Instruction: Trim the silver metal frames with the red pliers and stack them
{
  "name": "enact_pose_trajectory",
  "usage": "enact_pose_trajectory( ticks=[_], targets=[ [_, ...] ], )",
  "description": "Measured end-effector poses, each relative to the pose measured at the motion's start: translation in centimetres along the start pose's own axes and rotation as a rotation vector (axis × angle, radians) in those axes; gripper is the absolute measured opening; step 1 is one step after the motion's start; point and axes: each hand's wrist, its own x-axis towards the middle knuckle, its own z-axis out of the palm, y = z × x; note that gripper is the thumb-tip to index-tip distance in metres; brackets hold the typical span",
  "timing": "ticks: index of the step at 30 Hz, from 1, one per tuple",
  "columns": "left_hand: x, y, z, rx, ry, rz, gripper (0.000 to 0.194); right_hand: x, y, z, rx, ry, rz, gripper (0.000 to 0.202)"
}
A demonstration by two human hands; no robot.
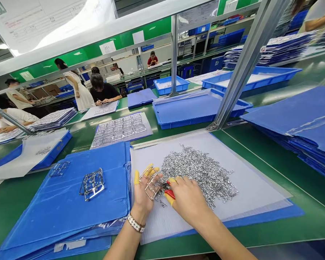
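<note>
My left hand (144, 191), palm up with yellow covers on some fingertips, holds a small silver metal frame (152, 184). My right hand (188, 198) is closed around a red-handled tool (170, 194), its far end close to the frame; the tip is too small to make out. Beyond and to the right of both hands, a wide heap of small silver metal pieces (197, 173) lies on a white sheet (249, 187). To the left, several metal frames (93, 184) lie stacked on blue sheets (70, 213), with a smaller group (59, 168) farther left.
Behind the heap stands a blue tray (186, 110) beside a slanting metal post (241, 65). A sheet of laid-out frames (121, 129) lies farther back. Blue sheets (300, 119) are stacked at right. A person (105, 90) in black works across the bench.
</note>
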Motion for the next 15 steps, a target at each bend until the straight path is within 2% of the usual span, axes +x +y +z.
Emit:
enact_pose_trajectory(
  ticks=[7,15],
  targets=[
    [-0.1,0.1,0.7,0.016,0.045,0.032,0.057,0.0,-1.1,0.4,0.078,0.001,-0.052,0.025],
    [-0.2,-0.5,0.7,0.061,0.068,0.096,0.054,0.1,-1.3,0.7,0.097,-0.009,-0.057,0.026]
  ],
)
